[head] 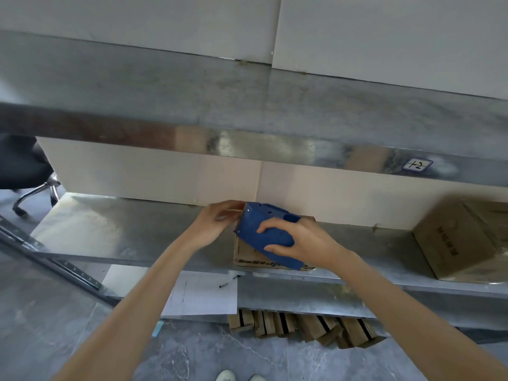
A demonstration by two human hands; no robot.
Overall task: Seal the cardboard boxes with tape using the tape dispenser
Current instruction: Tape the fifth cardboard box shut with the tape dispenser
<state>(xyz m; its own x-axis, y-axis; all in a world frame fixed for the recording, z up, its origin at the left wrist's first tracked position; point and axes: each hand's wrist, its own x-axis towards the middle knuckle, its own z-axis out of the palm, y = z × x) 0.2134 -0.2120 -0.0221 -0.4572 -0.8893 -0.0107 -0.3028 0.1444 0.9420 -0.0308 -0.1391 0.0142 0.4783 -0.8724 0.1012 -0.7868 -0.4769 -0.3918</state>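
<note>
A small cardboard box [248, 257] sits on the metal shelf [110, 232], mostly hidden under a blue tape dispenser [264, 229]. My right hand [299, 242] grips the dispenser's body from the right and holds it on top of the box. My left hand [217, 221] reaches to the dispenser's far left end, where its fingers pinch at the tape end; the tape itself is hard to make out.
A bigger cardboard box [461, 240] stands at the shelf's right end. A paper sheet [200, 295] with a pen [228, 281] lies on the lower shelf. Several flattened cartons [302, 325] lie under it. An office chair [24, 171] stands at far left.
</note>
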